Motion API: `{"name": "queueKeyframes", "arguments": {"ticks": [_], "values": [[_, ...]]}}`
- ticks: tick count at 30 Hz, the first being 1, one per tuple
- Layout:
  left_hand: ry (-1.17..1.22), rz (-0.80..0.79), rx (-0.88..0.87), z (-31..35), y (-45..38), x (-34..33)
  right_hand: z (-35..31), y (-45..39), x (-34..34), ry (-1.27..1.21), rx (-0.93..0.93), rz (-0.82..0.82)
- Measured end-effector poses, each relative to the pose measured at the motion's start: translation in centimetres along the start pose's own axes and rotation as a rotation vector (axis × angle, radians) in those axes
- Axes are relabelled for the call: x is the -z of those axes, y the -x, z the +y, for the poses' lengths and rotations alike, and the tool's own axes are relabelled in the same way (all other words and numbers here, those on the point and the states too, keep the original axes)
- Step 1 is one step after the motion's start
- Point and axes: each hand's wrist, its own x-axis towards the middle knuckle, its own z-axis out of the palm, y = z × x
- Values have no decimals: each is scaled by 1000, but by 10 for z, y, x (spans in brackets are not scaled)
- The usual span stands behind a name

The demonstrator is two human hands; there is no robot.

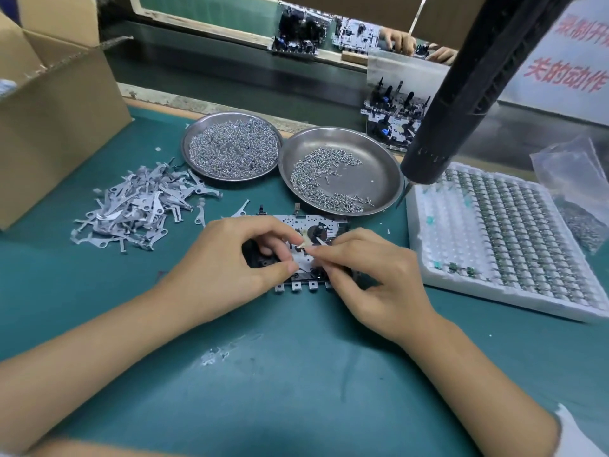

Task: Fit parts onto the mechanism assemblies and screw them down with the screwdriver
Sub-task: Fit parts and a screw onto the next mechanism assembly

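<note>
A metal mechanism assembly [324,225] lies flat on the green mat, mostly covered by both hands. My left hand [230,258] curls over its left side, thumb and fingers gripping the black part of it. My right hand [369,275] pinches a small pale metal part [309,243] over the middle of the assembly, fingertips meeting those of the left hand. The black electric screwdriver [461,94] hangs above the right side, its bit tip [403,196] pointing down beside the right dish. Neither hand touches it.
Two steel dishes of screws, one on the left [197,140] and one on the right [379,153], sit behind the assembly. A heap of grey metal levers [138,206] lies left, next to a cardboard box [59,103]. A white tray of small parts [428,258] stands right. More assemblies [392,120] and another person's hands are beyond.
</note>
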Motion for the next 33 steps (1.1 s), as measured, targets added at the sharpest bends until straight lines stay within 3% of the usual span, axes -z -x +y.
{"name": "queueKeyframes", "arguments": {"ticks": [15, 23, 33], "values": [[-39, 41, -38, 8, 3, -1, -1, -1, 2, -107, -99, -41], [-14, 36, 18, 6, 1, -1, -2, 2, 2, 89, -16, -106], [-3, 6, 37, 2, -2, 0, -7, 6, -5, 135, -26, -62]]}}
